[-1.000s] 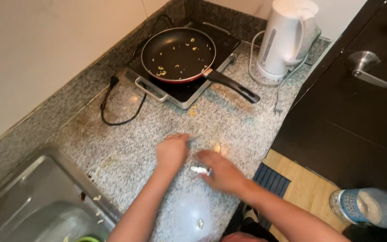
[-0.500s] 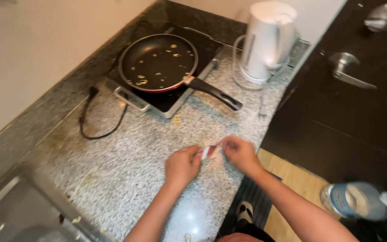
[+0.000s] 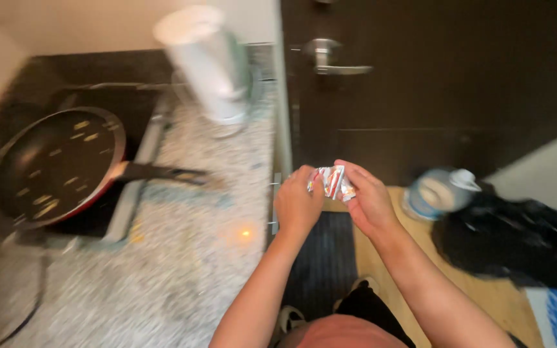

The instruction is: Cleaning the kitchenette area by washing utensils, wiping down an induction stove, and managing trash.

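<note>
Both of my hands hold a small crumpled foil packet (image 3: 332,182), silver with red print, just past the counter's right edge and above the floor mat. My left hand (image 3: 296,203) pinches its left side and my right hand (image 3: 367,196) grips its right side. The view is blurred by motion.
A black frying pan (image 3: 53,164) with food bits sits on a cooktop at the left of the speckled granite counter (image 3: 188,270). A white electric kettle (image 3: 207,64) stands at the back. A dark door with a lever handle (image 3: 330,55), a large water bottle (image 3: 436,193) and a black bag (image 3: 517,238) are at the right.
My hands lifted the packet off the counter and carried it right, past the counter edge. The camera swung right, bringing the door and floor into view.
</note>
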